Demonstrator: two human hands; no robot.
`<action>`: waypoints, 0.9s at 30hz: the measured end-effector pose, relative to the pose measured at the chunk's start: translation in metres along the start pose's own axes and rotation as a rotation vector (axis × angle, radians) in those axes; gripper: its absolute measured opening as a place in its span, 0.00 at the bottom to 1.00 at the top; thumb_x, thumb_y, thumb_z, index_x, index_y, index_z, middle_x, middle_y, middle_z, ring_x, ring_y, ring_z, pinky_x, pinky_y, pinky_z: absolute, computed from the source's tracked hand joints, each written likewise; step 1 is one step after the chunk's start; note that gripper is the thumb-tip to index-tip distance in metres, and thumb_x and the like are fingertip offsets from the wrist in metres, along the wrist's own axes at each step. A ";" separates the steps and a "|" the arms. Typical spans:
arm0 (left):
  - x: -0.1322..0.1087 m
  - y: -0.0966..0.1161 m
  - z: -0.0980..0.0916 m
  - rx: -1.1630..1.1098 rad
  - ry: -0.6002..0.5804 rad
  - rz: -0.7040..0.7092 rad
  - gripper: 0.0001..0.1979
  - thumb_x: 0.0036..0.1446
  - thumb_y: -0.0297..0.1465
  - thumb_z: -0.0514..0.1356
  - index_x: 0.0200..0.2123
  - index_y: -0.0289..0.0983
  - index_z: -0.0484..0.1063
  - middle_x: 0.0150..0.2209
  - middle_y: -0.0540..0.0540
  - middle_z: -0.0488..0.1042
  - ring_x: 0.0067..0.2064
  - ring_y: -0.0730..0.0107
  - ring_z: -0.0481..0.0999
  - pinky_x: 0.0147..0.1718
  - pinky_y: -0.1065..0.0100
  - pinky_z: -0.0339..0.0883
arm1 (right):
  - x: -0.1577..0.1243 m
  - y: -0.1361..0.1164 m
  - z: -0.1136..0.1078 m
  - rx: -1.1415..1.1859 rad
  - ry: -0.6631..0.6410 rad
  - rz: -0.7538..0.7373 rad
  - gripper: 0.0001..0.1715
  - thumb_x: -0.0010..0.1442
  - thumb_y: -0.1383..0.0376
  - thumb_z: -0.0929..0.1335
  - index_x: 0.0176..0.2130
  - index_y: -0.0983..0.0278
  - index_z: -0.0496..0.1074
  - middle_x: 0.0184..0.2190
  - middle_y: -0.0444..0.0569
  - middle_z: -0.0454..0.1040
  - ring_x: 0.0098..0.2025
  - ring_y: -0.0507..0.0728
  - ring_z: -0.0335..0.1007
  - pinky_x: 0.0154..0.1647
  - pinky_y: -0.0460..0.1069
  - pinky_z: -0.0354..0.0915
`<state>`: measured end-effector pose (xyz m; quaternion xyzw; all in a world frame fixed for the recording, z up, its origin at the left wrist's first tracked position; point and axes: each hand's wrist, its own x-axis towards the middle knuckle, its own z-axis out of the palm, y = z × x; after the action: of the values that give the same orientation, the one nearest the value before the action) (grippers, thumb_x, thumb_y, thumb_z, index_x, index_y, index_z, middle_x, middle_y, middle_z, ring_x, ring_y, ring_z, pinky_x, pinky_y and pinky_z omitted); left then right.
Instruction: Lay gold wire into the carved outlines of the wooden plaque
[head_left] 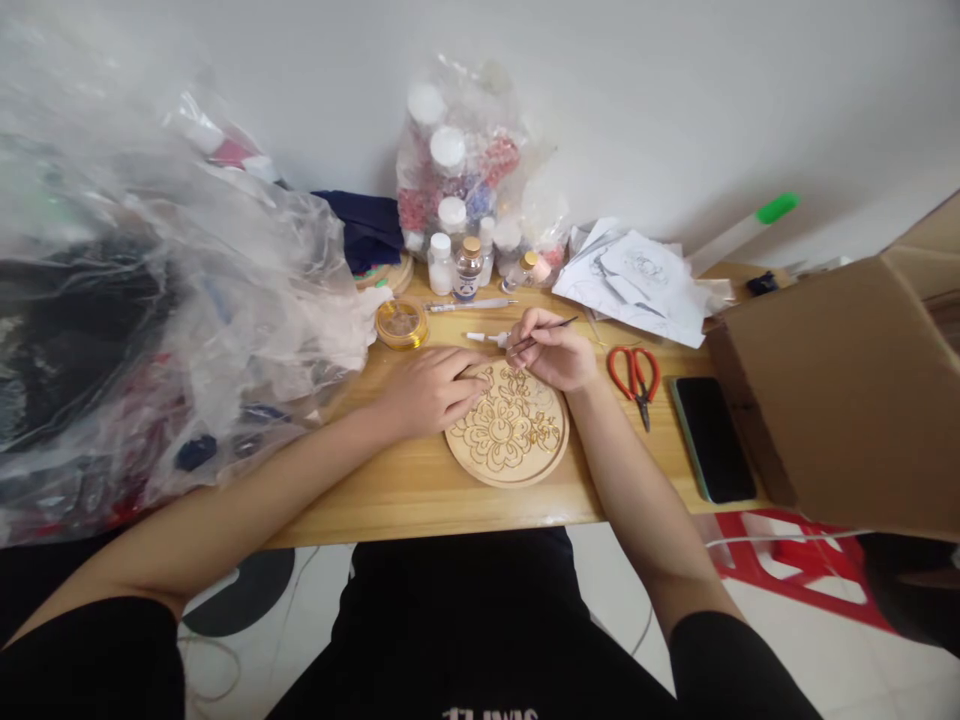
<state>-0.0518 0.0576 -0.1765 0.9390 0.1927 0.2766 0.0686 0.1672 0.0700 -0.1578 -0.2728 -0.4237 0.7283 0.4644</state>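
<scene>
**Head view.**

**Item:** round wooden disc (511, 445), flat on the table (420, 495) near its front edge, between both hands. The face carries a floral outline in gold-coloured line.

**Left hand** (427, 392): fingers close together, laid flat over the disc's upper left rim.

**Right hand** (553, 352): thumb and forefingers pinching a thin tool (546, 329). Its lower tip points at the disc's top edge; whether it touches is too small to tell.

**Handling (judged):** light, stiff and thin, and apt to slide on the smooth tabletop. The gold lines look fine and easily disturbed. Best held by the bare outer rim, or pressed flat at the edge, never across the pattern.

**Adjacent:** red-handled scissors (634, 374) and dark phone (712, 440) to the right; spool of gold wire (401, 323) and small bottles (466, 268) behind; cardboard box (847, 400) far right.
</scene>
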 end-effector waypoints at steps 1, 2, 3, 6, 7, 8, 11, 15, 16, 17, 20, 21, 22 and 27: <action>0.000 0.000 0.000 0.002 -0.003 -0.002 0.11 0.65 0.30 0.53 0.40 0.35 0.76 0.46 0.39 0.74 0.45 0.61 0.74 0.41 0.59 0.70 | 0.000 0.000 0.000 0.002 0.005 0.003 0.09 0.47 0.62 0.72 0.27 0.63 0.70 0.16 0.40 0.69 0.19 0.49 0.64 0.24 0.46 0.63; 0.000 0.000 0.000 0.004 -0.006 -0.004 0.11 0.65 0.30 0.53 0.40 0.36 0.76 0.46 0.39 0.74 0.45 0.61 0.74 0.41 0.59 0.70 | 0.000 0.000 0.000 0.004 0.012 0.007 0.08 0.48 0.63 0.71 0.28 0.63 0.70 0.16 0.40 0.69 0.19 0.49 0.64 0.24 0.46 0.63; 0.000 0.000 0.000 0.006 -0.008 -0.006 0.11 0.65 0.31 0.53 0.40 0.36 0.76 0.46 0.39 0.74 0.45 0.61 0.74 0.42 0.59 0.70 | 0.000 0.001 -0.001 0.006 0.018 0.012 0.07 0.48 0.63 0.71 0.29 0.63 0.70 0.17 0.40 0.70 0.19 0.49 0.63 0.24 0.46 0.63; -0.001 0.001 0.000 0.013 -0.009 -0.010 0.11 0.65 0.31 0.53 0.40 0.36 0.76 0.46 0.39 0.74 0.46 0.60 0.73 0.42 0.58 0.70 | 0.000 0.002 -0.001 0.009 0.035 0.024 0.06 0.47 0.65 0.69 0.31 0.64 0.72 0.18 0.41 0.72 0.19 0.49 0.63 0.24 0.47 0.62; -0.001 0.001 0.000 0.016 -0.009 -0.011 0.11 0.65 0.31 0.53 0.40 0.36 0.76 0.46 0.39 0.74 0.46 0.60 0.73 0.43 0.58 0.69 | 0.000 0.002 -0.001 0.009 0.037 0.027 0.06 0.47 0.66 0.69 0.31 0.64 0.72 0.19 0.41 0.72 0.19 0.49 0.63 0.24 0.46 0.62; -0.001 0.002 0.000 0.019 -0.008 -0.010 0.11 0.65 0.30 0.53 0.40 0.36 0.76 0.46 0.39 0.74 0.46 0.60 0.73 0.43 0.58 0.69 | 0.000 0.002 -0.001 0.009 0.037 0.029 0.06 0.47 0.66 0.69 0.31 0.64 0.72 0.19 0.41 0.72 0.19 0.49 0.63 0.24 0.46 0.62; -0.001 0.002 0.000 0.028 -0.005 -0.010 0.11 0.65 0.30 0.53 0.40 0.36 0.76 0.46 0.39 0.74 0.46 0.60 0.73 0.43 0.58 0.69 | 0.000 0.001 -0.001 0.005 0.029 0.028 0.05 0.49 0.66 0.68 0.30 0.64 0.72 0.17 0.41 0.70 0.19 0.49 0.63 0.25 0.46 0.62; 0.000 0.003 0.000 0.039 0.003 -0.010 0.11 0.65 0.30 0.53 0.40 0.36 0.76 0.46 0.39 0.74 0.45 0.61 0.73 0.41 0.59 0.70 | 0.000 0.000 -0.001 0.007 0.025 0.023 0.05 0.48 0.66 0.68 0.29 0.65 0.72 0.18 0.42 0.71 0.20 0.49 0.63 0.25 0.46 0.61; 0.000 0.003 0.000 0.041 0.005 -0.008 0.11 0.65 0.30 0.53 0.40 0.36 0.76 0.45 0.39 0.74 0.45 0.61 0.73 0.41 0.59 0.70 | 0.000 0.000 -0.001 0.007 0.026 0.022 0.04 0.48 0.66 0.68 0.29 0.64 0.72 0.19 0.42 0.72 0.20 0.48 0.63 0.25 0.46 0.61; 0.000 0.004 -0.001 0.043 0.006 -0.007 0.11 0.65 0.30 0.53 0.40 0.36 0.76 0.45 0.39 0.74 0.45 0.61 0.73 0.41 0.59 0.70 | 0.000 0.000 -0.001 0.006 0.027 0.022 0.04 0.49 0.66 0.68 0.29 0.64 0.72 0.20 0.43 0.73 0.20 0.48 0.63 0.25 0.46 0.61; 0.001 0.004 -0.002 0.048 0.012 -0.004 0.11 0.65 0.30 0.53 0.39 0.36 0.76 0.44 0.39 0.74 0.44 0.60 0.73 0.40 0.59 0.70 | 0.000 0.001 -0.001 0.002 0.033 0.020 0.04 0.49 0.66 0.69 0.28 0.64 0.71 0.20 0.42 0.73 0.20 0.48 0.63 0.25 0.46 0.62; 0.001 0.005 -0.002 0.049 0.014 -0.005 0.11 0.65 0.30 0.53 0.39 0.36 0.76 0.44 0.39 0.74 0.44 0.60 0.73 0.40 0.60 0.70 | 0.001 0.001 -0.001 0.001 0.035 0.018 0.05 0.48 0.65 0.70 0.27 0.64 0.70 0.19 0.42 0.72 0.20 0.48 0.63 0.25 0.47 0.62; 0.001 0.005 -0.002 0.050 0.016 -0.006 0.11 0.65 0.30 0.53 0.39 0.36 0.76 0.44 0.40 0.74 0.44 0.61 0.73 0.40 0.60 0.70 | 0.001 0.001 -0.001 -0.001 0.035 0.016 0.06 0.47 0.65 0.70 0.26 0.64 0.70 0.18 0.42 0.71 0.19 0.49 0.63 0.25 0.47 0.62; 0.000 0.004 -0.002 0.051 0.015 -0.012 0.11 0.65 0.30 0.53 0.39 0.36 0.76 0.44 0.40 0.74 0.45 0.61 0.73 0.41 0.60 0.70 | 0.002 0.001 0.000 -0.014 0.031 0.014 0.09 0.44 0.63 0.72 0.24 0.64 0.69 0.15 0.40 0.68 0.19 0.50 0.63 0.25 0.47 0.61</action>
<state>-0.0509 0.0539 -0.1740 0.9371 0.2056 0.2783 0.0449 0.1658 0.0710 -0.1587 -0.2901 -0.4197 0.7242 0.4639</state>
